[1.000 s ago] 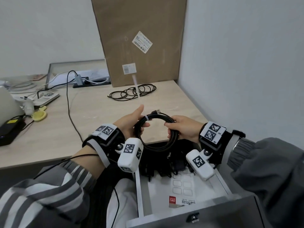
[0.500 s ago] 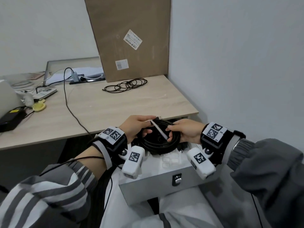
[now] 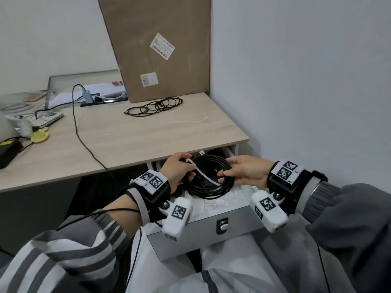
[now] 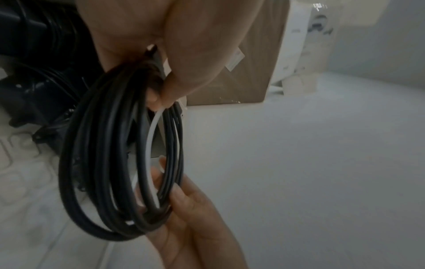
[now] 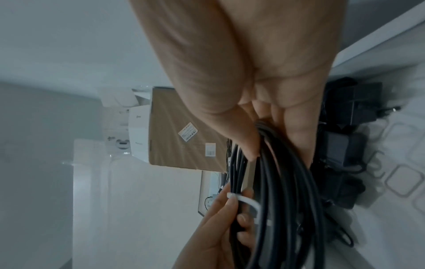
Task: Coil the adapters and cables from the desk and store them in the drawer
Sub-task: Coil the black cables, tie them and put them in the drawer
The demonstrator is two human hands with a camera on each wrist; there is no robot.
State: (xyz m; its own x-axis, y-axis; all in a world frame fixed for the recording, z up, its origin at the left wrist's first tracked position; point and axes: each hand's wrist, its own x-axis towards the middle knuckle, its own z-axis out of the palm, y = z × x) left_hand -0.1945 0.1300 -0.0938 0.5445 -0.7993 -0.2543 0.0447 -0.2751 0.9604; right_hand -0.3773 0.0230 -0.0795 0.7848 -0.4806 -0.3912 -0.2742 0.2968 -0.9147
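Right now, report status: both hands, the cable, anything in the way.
Left hand and right hand both grip the coiled black cable over the open drawer. White tie loose across coil. Black adapters already inside, beneath.

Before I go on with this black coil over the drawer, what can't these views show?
- Tie fastening: the white tie crosses the black coil; the left hand covers its head in the head view.
- Drawer rear: adapters dark and blurred in both wrist views, uncountable.
- Coil's far plug: too small to identify.
- Right hand fingertips: hidden under the coil.
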